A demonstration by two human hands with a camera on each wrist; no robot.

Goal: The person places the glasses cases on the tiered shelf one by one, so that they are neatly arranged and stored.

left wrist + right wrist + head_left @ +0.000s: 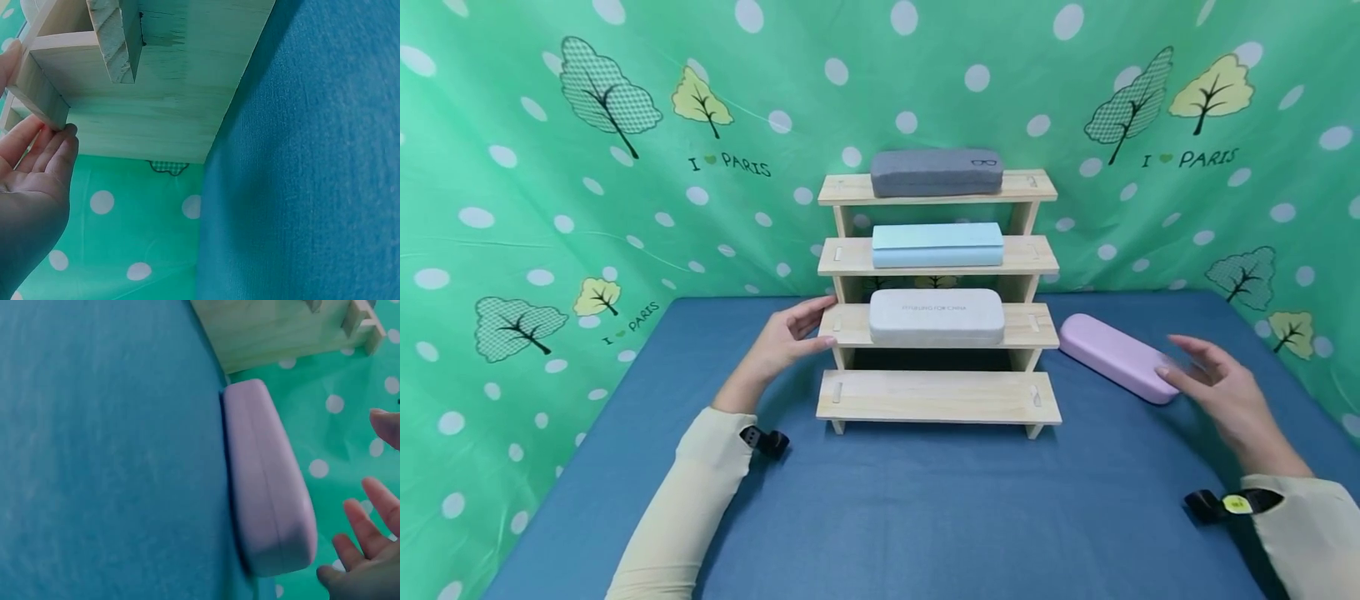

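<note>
My left hand (784, 337) holds the left end of a board on a wooden tiered display stand (938, 398). In the left wrist view, the thumb and fingers (61, 156) sit on either side of that board's end. A pink glasses case (1116, 358) lies aslant on the blue cloth, right of the stand. Over its near end hovers my right hand (1225, 396), thumb and fingers spread. The right wrist view shows a gap between those fingers (365, 534) and the pink case (269, 487).
On the stand's upper tiers rest a dark grey glasses case (936, 175), a light blue case (937, 247) and a whitish case (936, 318). The bottom tier is bare wood. Behind hangs a green dotted curtain (910, 83); blue cloth (925, 508) covers the table.
</note>
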